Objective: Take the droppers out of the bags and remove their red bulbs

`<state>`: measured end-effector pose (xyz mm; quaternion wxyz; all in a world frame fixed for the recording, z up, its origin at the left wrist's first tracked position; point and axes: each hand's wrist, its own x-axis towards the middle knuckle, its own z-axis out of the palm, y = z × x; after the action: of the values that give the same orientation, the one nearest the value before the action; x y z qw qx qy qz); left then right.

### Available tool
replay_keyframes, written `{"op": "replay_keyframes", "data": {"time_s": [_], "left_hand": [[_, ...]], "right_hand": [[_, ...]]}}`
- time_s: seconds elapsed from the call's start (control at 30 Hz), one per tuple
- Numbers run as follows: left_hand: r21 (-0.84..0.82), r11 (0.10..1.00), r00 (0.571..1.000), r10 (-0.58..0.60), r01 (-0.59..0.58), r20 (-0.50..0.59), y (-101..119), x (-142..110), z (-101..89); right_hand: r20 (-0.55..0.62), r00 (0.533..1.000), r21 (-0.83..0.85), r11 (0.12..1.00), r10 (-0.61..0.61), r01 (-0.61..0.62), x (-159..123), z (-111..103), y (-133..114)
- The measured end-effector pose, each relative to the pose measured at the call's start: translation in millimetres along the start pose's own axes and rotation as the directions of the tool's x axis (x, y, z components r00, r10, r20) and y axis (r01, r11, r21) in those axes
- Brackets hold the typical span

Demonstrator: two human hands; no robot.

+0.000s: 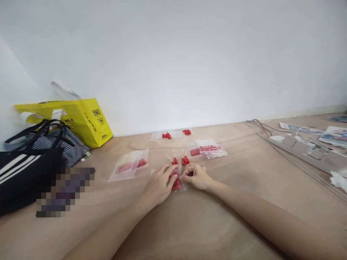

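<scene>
Both my hands meet at the middle of the wooden table over a small clear plastic bag holding red-capped pieces. My left hand lies on the bag's left side with fingers curled onto it. My right hand pinches the bag's right edge. Just beyond my fingers lie loose red-tipped clear pieces. More clear bags of red pieces lie around: one at the left, a stack at the right, and one at the back by the wall.
A yellow shopping bag and a black striped tote stand at the left. A white power strip with grey cables and printed papers lie at the right. A white wall rises behind the table.
</scene>
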<state>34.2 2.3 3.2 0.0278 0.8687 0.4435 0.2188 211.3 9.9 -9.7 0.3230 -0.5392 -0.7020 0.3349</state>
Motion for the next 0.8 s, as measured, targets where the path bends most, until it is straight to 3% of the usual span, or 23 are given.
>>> {"op": "replay_keyframes", "data": {"time_s": [0.07, 0.17, 0.27, 0.4, 0.63, 0.8], "left_hand": [[0.034, 0.989, 0.989, 0.143, -0.143, -0.023, -7.5, 7.6, -2.1], [0.097, 0.933, 0.938, 0.348, -0.346, -0.003, -17.1, 18.6, -3.7], [0.125, 0.886, 0.895, 0.445, -0.446, 0.035, -21.0, 25.4, -4.0], [0.148, 0.846, 0.858, 0.512, -0.512, 0.038, -19.7, 28.1, -4.2], [0.144, 0.82, 0.832, 0.554, -0.553, 0.037, -17.6, 31.6, 0.8], [0.13, 0.84, 0.85, 0.525, -0.527, 0.049, -20.0, 31.3, 7.8]], "right_hand": [[0.003, 1.0, 0.001, 1.0, -0.006, 0.006, -0.3, -0.2, 0.7], [0.002, 1.0, -0.001, 1.0, -0.002, 0.002, -0.3, 0.0, 1.8], [0.011, 1.0, -0.01, 1.0, -0.007, 0.007, 0.0, 0.0, 1.9], [0.021, 0.999, -0.014, 0.999, -0.034, 0.034, -0.2, 0.0, 1.8], [0.01, 0.998, -0.035, 0.998, -0.054, 0.055, 0.3, 2.0, 6.2], [0.01, 0.998, -0.067, 0.996, -0.064, 0.065, -1.2, 0.5, 7.1]]}}
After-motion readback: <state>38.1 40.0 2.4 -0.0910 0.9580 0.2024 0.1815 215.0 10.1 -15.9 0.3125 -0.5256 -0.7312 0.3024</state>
